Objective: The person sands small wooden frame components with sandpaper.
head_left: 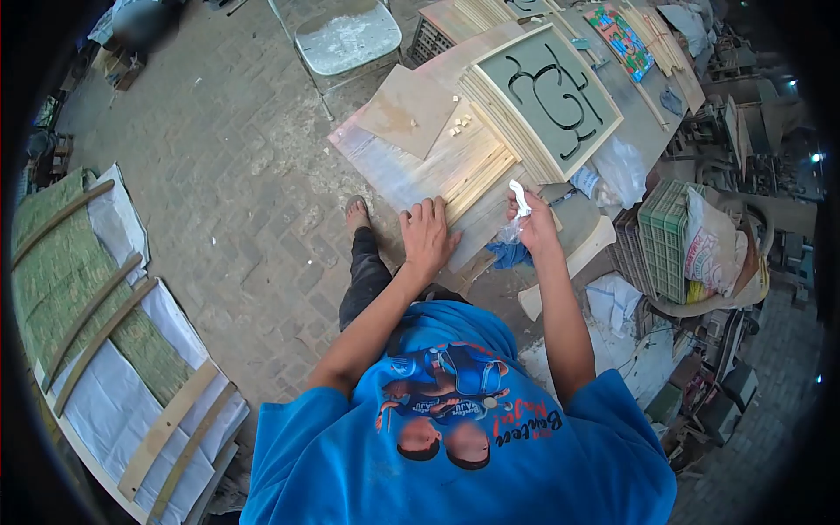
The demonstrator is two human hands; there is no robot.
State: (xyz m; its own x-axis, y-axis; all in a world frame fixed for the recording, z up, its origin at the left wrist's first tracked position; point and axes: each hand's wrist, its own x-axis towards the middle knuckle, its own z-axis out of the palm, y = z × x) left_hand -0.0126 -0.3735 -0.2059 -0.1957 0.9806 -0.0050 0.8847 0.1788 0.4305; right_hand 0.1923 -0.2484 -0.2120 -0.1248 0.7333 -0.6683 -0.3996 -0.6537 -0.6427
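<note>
My left hand (pixel 426 234) lies on the edge of the work board, fingers spread and fingertips at the near ends of a row of thin wooden strips (pixel 479 185). Closed around a small plastic pouch (pixel 521 199) with something white in it, my right hand (pixel 534 223) is raised just right of the strips. Clear plastic hangs below its fingers. Beyond both hands sits a stack of wooden-framed panels (pixel 553 101), the top one grey with black curved shapes. Several small wood blocks (pixel 458 126) and a thin brown sheet (pixel 408 112) lie left of the stack.
A metal folding chair (pixel 348 39) stands past the board. To the right are a clear plastic bag (pixel 621 171), a blue cloth (pixel 509 255) and a green crate (pixel 665 232). A colourful picture board (pixel 619 42) lies farther back. Slatted covered panels (pixel 105 289) are at far left.
</note>
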